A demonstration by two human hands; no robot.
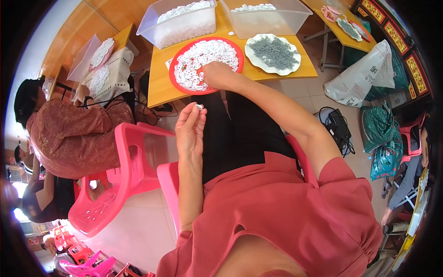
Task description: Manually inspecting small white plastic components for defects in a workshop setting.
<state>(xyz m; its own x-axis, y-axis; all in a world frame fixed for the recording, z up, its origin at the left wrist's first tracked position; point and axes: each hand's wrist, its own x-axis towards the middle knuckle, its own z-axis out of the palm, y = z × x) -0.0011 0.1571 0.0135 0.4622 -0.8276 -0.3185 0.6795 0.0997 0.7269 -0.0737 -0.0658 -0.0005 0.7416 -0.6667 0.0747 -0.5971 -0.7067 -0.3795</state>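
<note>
One white piece [199,106], between fingertips [203,112], left grip [190,128]

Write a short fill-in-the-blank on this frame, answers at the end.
1. The small piece in the left hand is ____ in colour.
2. The right hand reaches into a round tray whose rim is ____ in colour.
3. The thin pieces on the scalloped plate are ____ in colour.
4. Beyond the tray, the number of plastic bins on the table is ____.

Missing words: white; red; grey; two.
</note>
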